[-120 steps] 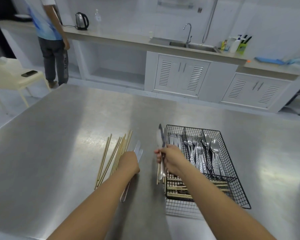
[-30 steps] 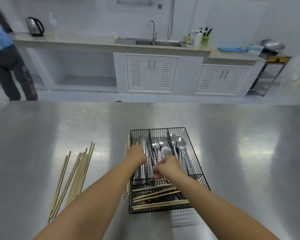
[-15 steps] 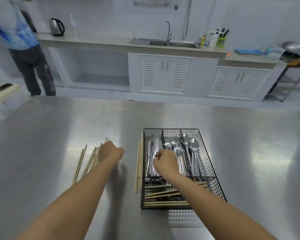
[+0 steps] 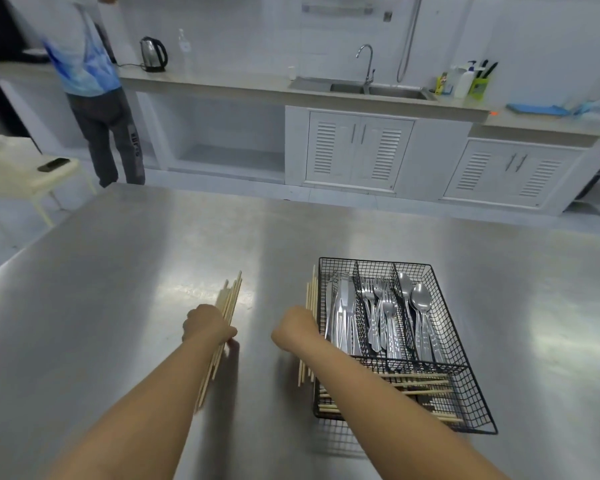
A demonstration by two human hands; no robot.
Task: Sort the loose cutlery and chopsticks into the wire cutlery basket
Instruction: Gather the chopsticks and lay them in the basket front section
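Presently on the tabletop point(image 4: 499, 271): one wire basket point(image 4: 478, 407), knives, forks and spoons filed in its three long compartments, several chopsticks lying crosswise in the near compartment.

Loose stock: one chopstick bundle point(image 4: 232, 296) under the left hand point(image 4: 205, 325); a second, smaller bundle point(image 4: 311, 292) just beside the basket's left wall, under the right hand point(image 4: 297, 327).

Hands: both seen from behind, curled over their bundles. Left appears closed on its sticks; right rests on or grips its sticks, cannot tell which. Fingers are hidden on both.

Risks, judged: sticks are thin and round, so a partial grip could shed some and let them roll; long sticks may snag the wire mesh or bridge the rim if lowered at an angle.

Obscured: forearms cover the middle of both bundles and the basket's near-left corner; chopstick count unreadable.
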